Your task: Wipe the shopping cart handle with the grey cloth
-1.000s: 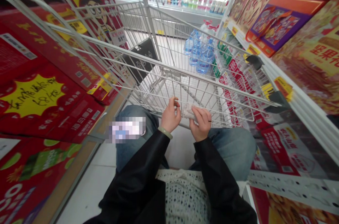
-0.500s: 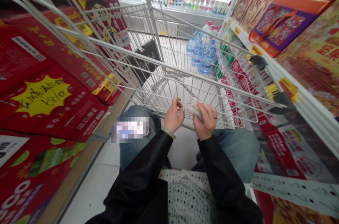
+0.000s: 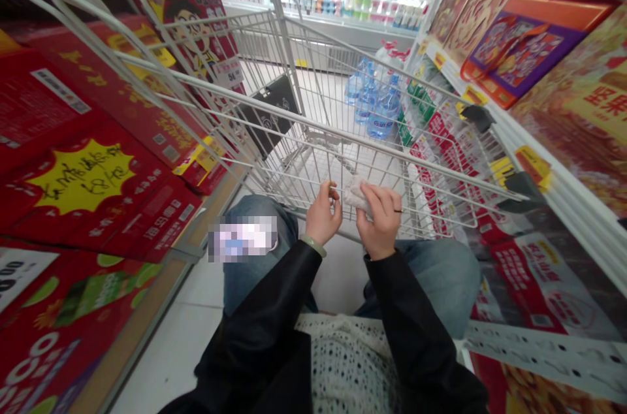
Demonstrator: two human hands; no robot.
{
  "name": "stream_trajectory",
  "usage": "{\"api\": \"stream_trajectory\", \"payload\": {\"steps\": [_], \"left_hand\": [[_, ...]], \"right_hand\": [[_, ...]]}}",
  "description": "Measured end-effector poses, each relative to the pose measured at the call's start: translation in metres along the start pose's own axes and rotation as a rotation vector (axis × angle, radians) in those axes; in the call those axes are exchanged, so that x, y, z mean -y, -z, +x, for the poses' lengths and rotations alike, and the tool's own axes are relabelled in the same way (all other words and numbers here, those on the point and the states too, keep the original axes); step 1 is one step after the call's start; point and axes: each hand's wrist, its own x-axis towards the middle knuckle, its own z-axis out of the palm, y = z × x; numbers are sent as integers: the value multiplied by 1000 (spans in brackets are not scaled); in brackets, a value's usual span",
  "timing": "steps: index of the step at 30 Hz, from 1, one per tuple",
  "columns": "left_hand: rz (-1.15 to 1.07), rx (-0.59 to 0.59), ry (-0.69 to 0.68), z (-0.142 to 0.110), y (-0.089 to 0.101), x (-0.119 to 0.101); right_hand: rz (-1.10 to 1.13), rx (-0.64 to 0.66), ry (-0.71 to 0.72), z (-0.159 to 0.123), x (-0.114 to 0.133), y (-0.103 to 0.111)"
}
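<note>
Right hand (image 3: 381,215) closed on a crumpled whitish cloth (image 3: 353,189), fingers over the top, thumb underneath; cloth pokes out toward the left hand (image 3: 323,213), which is just beside it, fingers curled, thumb close to the forefinger. Can't tell if the left grips a wire or stays a little loose. Bracelet (image 3: 313,245) on the left wrist. Both hands at the near side of a tilted cart (image 3: 304,120), below its long rail; cloth is at the wires, touching or just in front, unclear. Progress, as judged: cloth is in the grip and up at the cart side, not put down; how much handling is done or left doesn't show. Beyond the hands, black panel (image 3: 269,113) on the cart, far and left; past the basket, water bottles (image 3: 382,113) on the floor, ahead and right. Left of the hands, stacked red boxes (image 3: 36,211); right, bottle packs (image 3: 455,146) under snack boxes (image 3: 519,51). Hard to make out: left fingertips, with something brownish there; the cloth part under the right fingers; the item on the left thigh, pixelated out; cooler goods (image 3: 337,6) far ahead, blurred. Cart's upper left end cut off.
</note>
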Motion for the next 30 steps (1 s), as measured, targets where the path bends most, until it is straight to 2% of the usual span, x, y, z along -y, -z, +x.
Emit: {"api": "stream_trajectory", "payload": {"steps": [3, 8, 11, 16, 18, 20, 26, 30], "left_hand": [[13, 0, 4, 0, 1, 0], [-6, 5, 4, -1, 0, -1], [-22, 4, 0, -1, 0, -2], [-10, 4, 1, -1, 1, -1], [-2, 6, 0, -1, 1, 0], [0, 8, 3, -1, 1, 0], [-13, 9, 13, -2, 0, -1], [-8, -4, 3, -2, -1, 0]], "right_hand": [[14, 47, -24, -7, 1, -3], [-18, -85, 35, 19, 2, 9], [-28, -117, 14, 27, 5, 12], [3, 25, -48, 3, 8, 2], [6, 43, -54, 0, 8, 2], [9, 9, -30, 7, 9, 7], [-50, -202, 32, 52, 10, 28], [-52, -155, 54, 48, 13, 21]]}}
